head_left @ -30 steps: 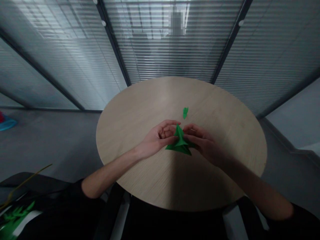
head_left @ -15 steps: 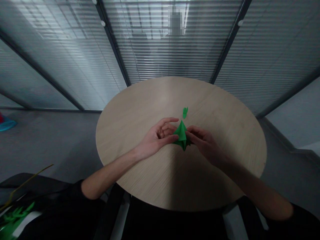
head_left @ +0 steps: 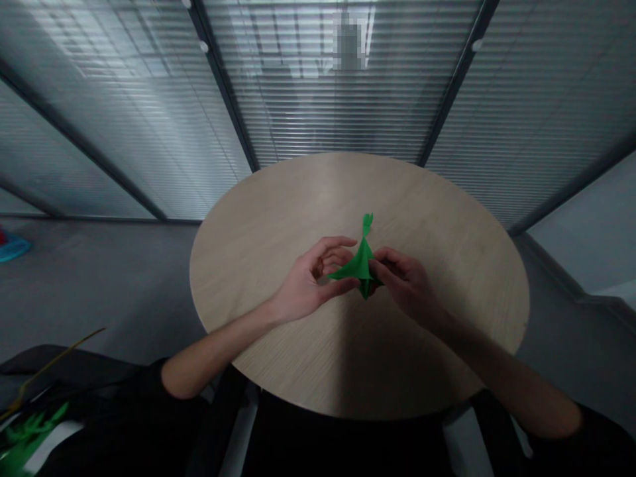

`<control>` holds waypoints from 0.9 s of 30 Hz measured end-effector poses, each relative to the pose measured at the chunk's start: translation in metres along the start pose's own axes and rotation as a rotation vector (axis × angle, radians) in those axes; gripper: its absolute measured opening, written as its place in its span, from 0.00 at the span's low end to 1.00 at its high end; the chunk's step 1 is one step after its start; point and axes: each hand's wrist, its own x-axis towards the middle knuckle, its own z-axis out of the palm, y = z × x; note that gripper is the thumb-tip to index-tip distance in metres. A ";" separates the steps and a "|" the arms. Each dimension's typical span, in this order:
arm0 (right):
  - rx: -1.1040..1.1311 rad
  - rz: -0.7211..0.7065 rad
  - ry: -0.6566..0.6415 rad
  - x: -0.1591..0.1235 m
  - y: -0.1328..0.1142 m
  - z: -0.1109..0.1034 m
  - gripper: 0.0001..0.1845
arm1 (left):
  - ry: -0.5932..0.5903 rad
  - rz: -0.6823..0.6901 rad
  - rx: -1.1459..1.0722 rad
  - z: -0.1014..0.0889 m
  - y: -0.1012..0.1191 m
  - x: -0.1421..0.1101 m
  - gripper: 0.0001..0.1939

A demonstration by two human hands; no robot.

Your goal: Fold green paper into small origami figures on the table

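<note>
Left grip (head_left: 309, 281) stands half open, its fingers curled loosely and its thumb reaching across to the lower left flap of the folded green paper (head_left: 360, 264). Dim light makes it hard to say whether that thumb actually pinches the flap or only lies against it. Right grip (head_left: 406, 283) is closed further, its fingertips (head_left: 376, 267) pressed onto the right side of the paper, which it has hold of.

The paper sits between the two grips, raised off the counter (head_left: 447, 265) and shaped into a narrow peak with spread flaps. A thin green tip (head_left: 368, 222) rises just ahead of both grips. Beneath them lies the round pale wood counter, its grain running across, and slatted glass partitions (head_left: 348, 99) stand beyond its far edge. Well to the left of left grip, a teal object (head_left: 12, 247) lies on the grey floor (head_left: 99, 285). Further back on that side sits a dark item with a green leaf print (head_left: 34, 424).
</note>
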 end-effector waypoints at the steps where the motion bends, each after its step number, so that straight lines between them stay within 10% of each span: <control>1: -0.004 -0.004 0.003 0.000 -0.001 0.000 0.18 | 0.000 -0.004 -0.005 0.000 0.000 0.000 0.27; 27: 0.184 0.200 -0.091 0.003 0.000 -0.009 0.17 | -0.010 0.011 0.090 -0.001 0.008 0.000 0.14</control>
